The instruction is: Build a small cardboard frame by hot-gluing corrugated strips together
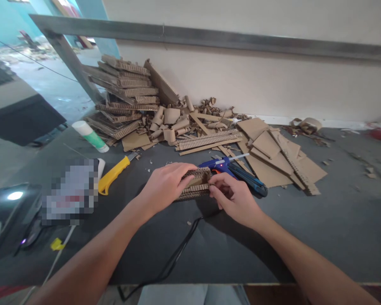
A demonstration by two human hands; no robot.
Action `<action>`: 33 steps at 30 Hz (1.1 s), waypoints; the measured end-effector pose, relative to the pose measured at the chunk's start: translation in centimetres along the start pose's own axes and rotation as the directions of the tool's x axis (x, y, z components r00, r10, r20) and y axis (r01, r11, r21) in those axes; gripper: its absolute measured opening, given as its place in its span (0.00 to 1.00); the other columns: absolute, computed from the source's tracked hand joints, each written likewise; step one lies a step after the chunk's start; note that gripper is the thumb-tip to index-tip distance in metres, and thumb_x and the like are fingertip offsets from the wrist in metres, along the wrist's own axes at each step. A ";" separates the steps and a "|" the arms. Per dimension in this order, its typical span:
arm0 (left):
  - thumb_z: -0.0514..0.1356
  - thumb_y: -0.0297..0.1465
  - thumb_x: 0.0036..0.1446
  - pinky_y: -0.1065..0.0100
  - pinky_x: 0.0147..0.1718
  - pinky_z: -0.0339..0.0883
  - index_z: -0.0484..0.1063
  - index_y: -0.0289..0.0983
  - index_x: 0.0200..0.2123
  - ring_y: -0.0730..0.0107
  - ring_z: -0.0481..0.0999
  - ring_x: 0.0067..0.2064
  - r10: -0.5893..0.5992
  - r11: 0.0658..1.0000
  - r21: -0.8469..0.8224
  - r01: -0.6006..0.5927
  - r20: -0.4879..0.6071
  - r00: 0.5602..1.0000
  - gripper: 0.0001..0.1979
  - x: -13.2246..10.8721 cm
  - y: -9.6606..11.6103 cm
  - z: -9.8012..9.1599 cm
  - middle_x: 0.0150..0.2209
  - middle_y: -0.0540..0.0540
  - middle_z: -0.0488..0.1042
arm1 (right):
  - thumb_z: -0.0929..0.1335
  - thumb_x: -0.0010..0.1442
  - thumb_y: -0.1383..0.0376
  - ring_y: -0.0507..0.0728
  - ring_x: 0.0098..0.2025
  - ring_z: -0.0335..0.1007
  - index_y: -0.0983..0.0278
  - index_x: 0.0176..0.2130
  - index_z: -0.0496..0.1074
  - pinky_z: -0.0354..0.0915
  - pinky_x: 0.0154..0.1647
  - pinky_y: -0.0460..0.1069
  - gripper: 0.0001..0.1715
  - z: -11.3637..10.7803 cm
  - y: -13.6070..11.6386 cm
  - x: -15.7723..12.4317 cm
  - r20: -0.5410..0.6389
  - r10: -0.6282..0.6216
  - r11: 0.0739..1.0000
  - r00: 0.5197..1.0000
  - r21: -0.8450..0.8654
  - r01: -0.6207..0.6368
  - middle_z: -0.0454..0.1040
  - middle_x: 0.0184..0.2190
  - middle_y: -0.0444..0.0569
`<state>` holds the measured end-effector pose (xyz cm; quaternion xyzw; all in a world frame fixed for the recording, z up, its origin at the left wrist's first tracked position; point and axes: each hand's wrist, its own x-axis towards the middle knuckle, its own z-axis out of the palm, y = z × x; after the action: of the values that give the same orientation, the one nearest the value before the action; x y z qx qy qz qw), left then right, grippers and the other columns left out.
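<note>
Between my hands is a small corrugated cardboard box (195,192), its ribbed walls standing around an open hollow. My left hand (167,184) wraps over its left end, thumb along the near wall. At the right end, my right hand (236,197) pinches the corner with thumb and forefinger; whether a small piece is also in that pinch is hidden. Just beyond the box lies a blue hot glue gun (217,163) with a glue stick out of its back and a small red light. A dark-and-blue utility knife (249,180) rests beside it.
Left lie a yellow-handled knife (114,173), a glue stick tube (90,136) and a blurred-out phone (71,192). Behind are stacked cardboard panels (123,93), curled scraps (169,120), ribbed strips (209,140) and flat sheets (273,152). A black cable (184,245) crosses the table's front.
</note>
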<state>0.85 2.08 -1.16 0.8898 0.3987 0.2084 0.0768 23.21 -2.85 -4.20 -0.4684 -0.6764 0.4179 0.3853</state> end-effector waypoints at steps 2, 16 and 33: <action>0.56 0.32 0.68 0.63 0.43 0.73 0.71 0.39 0.51 0.62 0.81 0.48 0.009 1.000 0.007 -0.008 -0.022 1.000 0.11 0.0 0.1 0.0 0.48 0.46 0.81 | 0.65 0.67 0.64 0.48 0.22 0.64 0.60 0.42 0.68 0.61 0.23 0.44 0.03 0.0 0.3 0.0 -0.027 -0.073 0.992 0.997 -0.106 0.069 0.70 0.26 0.41; 0.58 0.35 0.67 0.65 0.40 0.73 0.71 0.38 0.50 0.61 0.80 0.48 0.026 0.999 0.045 -0.024 -0.050 0.998 0.12 -0.1 0.2 0.2 0.49 0.45 0.79 | 0.66 0.63 0.67 0.48 0.21 0.66 0.61 0.43 0.66 0.61 0.23 0.44 0.07 0.4 0.6 0.3 -0.085 -0.157 0.939 0.984 -0.321 0.122 0.73 0.24 0.39; 0.56 0.32 0.69 0.59 0.50 0.65 0.76 0.37 0.40 0.63 0.77 0.46 0.238 0.965 -0.099 -0.242 -0.050 0.970 0.09 0.1 1.0 1.1 0.41 0.46 0.81 | 0.65 0.66 0.65 0.49 0.22 0.67 0.60 0.40 0.64 0.62 0.23 0.44 0.02 0.4 -0.4 -0.1 -0.014 -0.071 0.982 0.997 -0.175 0.067 0.72 0.25 0.41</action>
<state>2.02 1.50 -1.81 0.9222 0.2779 0.2534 0.0896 22.76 -3.10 -3.96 -0.4808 -0.7222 0.3388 0.3639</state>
